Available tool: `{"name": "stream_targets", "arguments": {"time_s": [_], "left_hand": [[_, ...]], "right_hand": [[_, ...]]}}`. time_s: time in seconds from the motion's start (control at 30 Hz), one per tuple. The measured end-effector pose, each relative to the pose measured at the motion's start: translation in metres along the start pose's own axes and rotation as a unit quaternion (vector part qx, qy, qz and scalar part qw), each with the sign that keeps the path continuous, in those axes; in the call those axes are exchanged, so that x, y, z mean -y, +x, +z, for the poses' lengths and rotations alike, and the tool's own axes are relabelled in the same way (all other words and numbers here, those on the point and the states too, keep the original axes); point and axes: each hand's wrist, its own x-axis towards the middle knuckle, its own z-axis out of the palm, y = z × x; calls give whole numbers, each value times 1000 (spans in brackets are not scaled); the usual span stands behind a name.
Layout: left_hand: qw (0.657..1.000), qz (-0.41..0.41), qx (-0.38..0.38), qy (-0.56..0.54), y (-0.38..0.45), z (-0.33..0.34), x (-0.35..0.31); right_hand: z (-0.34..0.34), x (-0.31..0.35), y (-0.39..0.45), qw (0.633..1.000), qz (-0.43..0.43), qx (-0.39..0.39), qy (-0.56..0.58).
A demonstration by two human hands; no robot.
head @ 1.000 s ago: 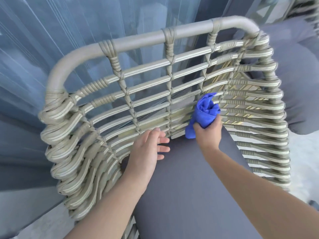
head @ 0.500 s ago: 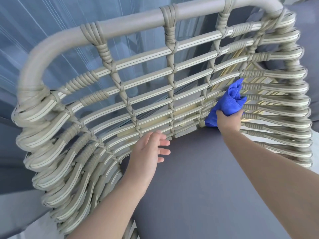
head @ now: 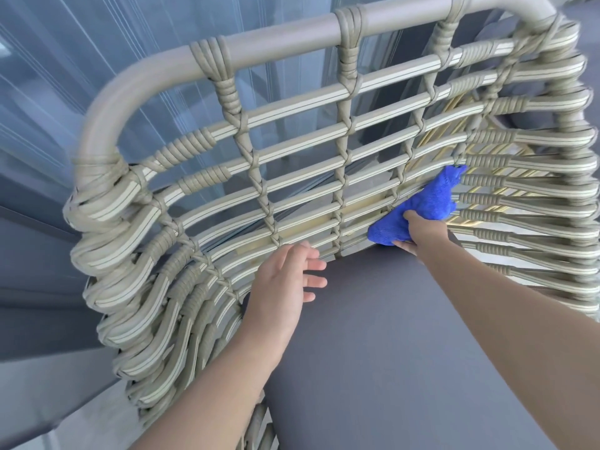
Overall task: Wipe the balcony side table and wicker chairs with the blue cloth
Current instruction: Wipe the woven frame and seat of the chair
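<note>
Because the weave has many narrow strands and gaps, the blue cloth (head: 418,207) is held bunched rather than flat, so a wad of it can be pushed against the bands.

Item, wicker chair (head: 341,151): backrest of horizontal striped bands bound by vertical wraps, under a smooth curved top rail; glass and sheer curtain visible through the gaps.

Item, blue cloth: pressed against the lower right part of the backrest, just above the seat cushion (head: 389,336), its upper tip reaching into the corner where back meets side weave.

Item, right hand (head: 418,232): fingers curled round the cloth's lower part and clamped on it, arm reaching across the cushion. The low grip probably leaves the free upper wad to do the rubbing.

Item, left hand (head: 285,280): fingers straight and slightly spread, holding nothing, at the cushion's back edge just beside the lowest bands; whether it touches them cannot be told. Likely placed to steady the person or chair.

Side table: not in view.
</note>
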Motion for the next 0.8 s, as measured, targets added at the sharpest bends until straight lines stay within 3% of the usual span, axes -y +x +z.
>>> {"name": "stream_targets", "arguments": {"time_s": [0.3, 0.8], "left_hand": [[1000, 1, 17, -1, -13, -13, 7], [999, 12, 26, -17, -39, -68, 19]], "right_hand": [[39, -48, -43, 997, -9, 70, 31], [122, -135, -125, 994, -62, 91, -6]]}}
